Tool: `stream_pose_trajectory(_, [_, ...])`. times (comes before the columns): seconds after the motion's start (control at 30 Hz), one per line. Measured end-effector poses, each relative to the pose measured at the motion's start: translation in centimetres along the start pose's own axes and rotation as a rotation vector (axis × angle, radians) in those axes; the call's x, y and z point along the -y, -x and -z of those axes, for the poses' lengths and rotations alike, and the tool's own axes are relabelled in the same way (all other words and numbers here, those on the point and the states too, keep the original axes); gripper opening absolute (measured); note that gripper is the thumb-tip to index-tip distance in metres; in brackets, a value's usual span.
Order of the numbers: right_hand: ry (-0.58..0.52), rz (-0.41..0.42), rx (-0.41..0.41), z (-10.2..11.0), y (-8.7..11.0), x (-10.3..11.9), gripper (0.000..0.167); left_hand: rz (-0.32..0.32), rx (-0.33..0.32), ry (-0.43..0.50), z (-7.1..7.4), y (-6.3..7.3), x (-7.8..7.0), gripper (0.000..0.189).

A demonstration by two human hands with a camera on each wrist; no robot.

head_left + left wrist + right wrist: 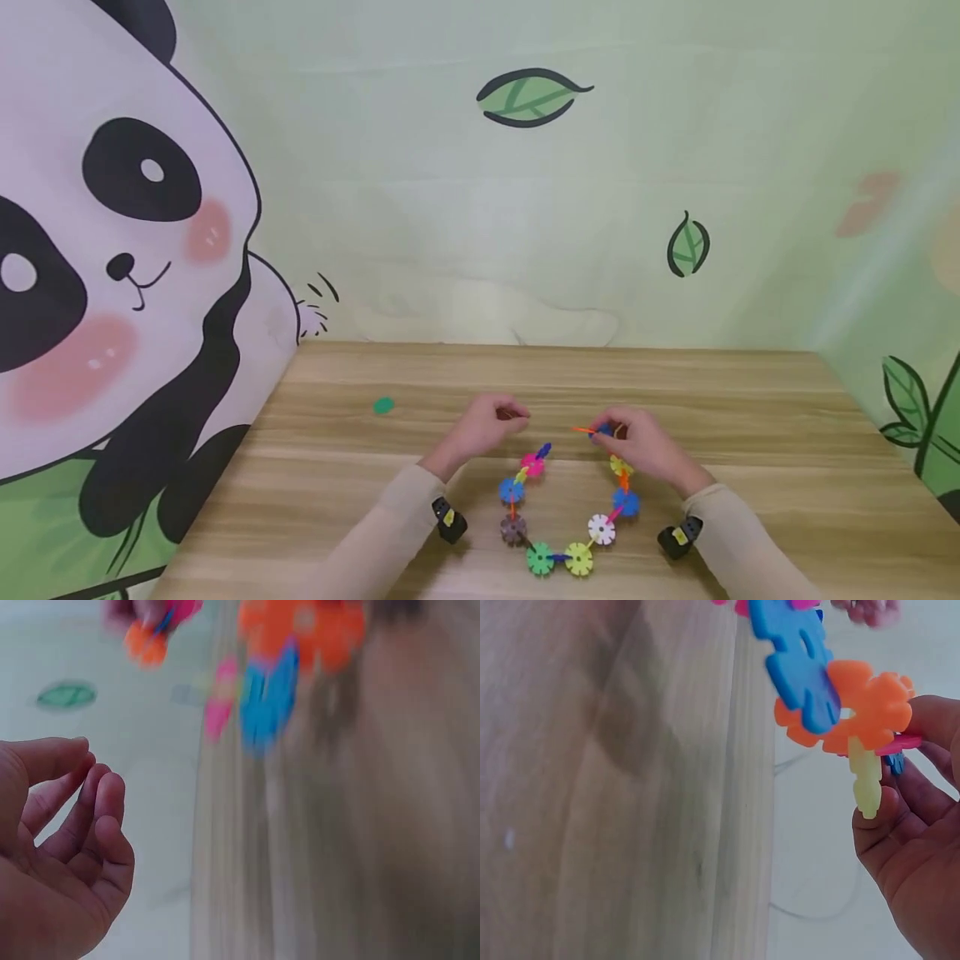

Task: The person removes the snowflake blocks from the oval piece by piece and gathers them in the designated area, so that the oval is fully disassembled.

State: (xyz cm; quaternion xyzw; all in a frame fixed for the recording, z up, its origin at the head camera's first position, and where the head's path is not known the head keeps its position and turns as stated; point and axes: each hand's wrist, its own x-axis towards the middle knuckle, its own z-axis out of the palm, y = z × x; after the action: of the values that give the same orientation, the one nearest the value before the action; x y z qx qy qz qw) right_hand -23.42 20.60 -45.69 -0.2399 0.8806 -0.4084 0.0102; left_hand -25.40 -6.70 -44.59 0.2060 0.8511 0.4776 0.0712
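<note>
A chain of notched plastic snowflake discs in mixed colours, white disc (602, 530) among them, curves in a U between the hands. My right hand (641, 437) pinches its far right end, where a blue disc and an edge-on orange disc (582, 430) show. In the right wrist view an orange disc (870, 712) and a pale yellow disc (867, 787) sit by the fingers, which partly hide the pieces they grip. Across the gap, my left hand (487, 429) hovers with loosely curled fingers, holding nothing visible, beyond the chain's dark blue left end (543, 451).
A single green disc (384, 405) lies apart on the wooden table (330, 500), left of the left hand. Behind the table's back edge stands a pale green wall (420, 208) printed with a panda and leaves. Black camera mounts sit on both wrists.
</note>
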Motion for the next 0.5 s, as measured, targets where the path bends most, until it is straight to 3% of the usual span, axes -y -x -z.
stream_pose_trajectory(0.2, [0.022,0.026,0.0,-0.2,-0.5,0.9,0.01,-0.041,0.077,0.088,-3.2,-1.1,-1.4,0.019])
stream_pose_trajectory(0.5, [0.001,0.015,0.017,-0.3,-0.5,1.1,0.01,-0.048,-0.017,0.052,-5.3,-1.8,-2.1,0.004])
